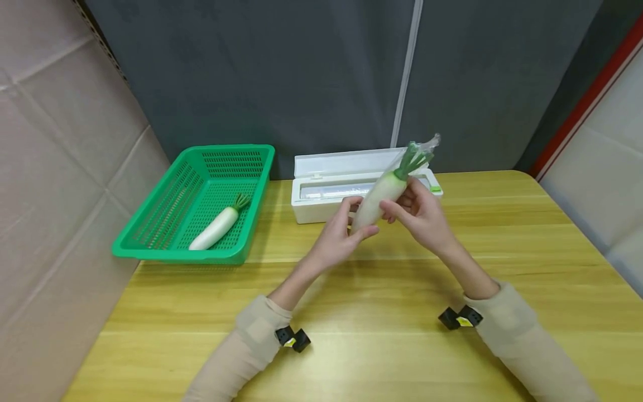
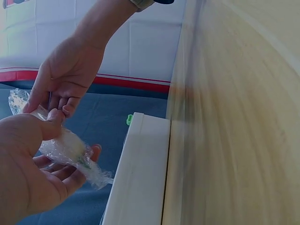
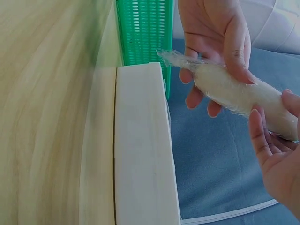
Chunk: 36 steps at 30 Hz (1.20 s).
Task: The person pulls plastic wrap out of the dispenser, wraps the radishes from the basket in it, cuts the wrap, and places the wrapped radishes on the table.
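A white radish with green stalks is held slantwise above the table, wrapped in clear plastic wrap. My left hand grips its lower end, thumb on the near side and fingers behind. Just below the stalks, my right hand holds the upper part between thumb and fingers. Crinkled film sticks out past the stalks. In the right wrist view, a twisted tail of film extends beyond the root tip beside the left hand. Behind the hands stands a white plastic wrap box, lid up, with a film roll inside.
At the left, a green basket holds another white radish with short green stalks. The wooden table runs back to a dark grey curtain. A small green piece sits at the box's right end.
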### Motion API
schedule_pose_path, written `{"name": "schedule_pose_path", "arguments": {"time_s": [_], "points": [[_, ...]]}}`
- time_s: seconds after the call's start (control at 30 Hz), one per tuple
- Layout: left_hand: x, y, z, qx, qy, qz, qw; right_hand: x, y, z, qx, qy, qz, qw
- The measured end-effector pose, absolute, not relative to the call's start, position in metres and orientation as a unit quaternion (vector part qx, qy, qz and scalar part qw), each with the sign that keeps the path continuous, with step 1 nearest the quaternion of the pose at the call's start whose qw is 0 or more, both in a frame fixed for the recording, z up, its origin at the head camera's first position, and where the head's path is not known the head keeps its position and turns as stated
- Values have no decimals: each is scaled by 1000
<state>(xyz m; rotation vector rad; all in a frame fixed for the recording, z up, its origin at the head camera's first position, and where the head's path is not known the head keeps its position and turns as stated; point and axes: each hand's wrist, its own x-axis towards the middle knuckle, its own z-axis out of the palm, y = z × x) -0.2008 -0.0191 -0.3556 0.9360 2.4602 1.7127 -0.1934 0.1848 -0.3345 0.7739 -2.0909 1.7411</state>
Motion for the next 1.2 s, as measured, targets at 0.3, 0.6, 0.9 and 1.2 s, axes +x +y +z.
{"name": "schedule_pose_path", "arguments": {"time_s": [0.3,0.6,0.9,1.2], "points": [[-206,-22,-356,309,771,557,9,-196,187,-332,257,-715,632,153],[-211,-28,-363,317,767,558,4,-203,197,-328,255,-659,686,172],[-218,-43,-373,316,772,552,-11,-207,217,-331,250,-636,702,201],[-230,-58,-373,312,779,541,-59,-212,234,-327,251,-628,706,209]]}}
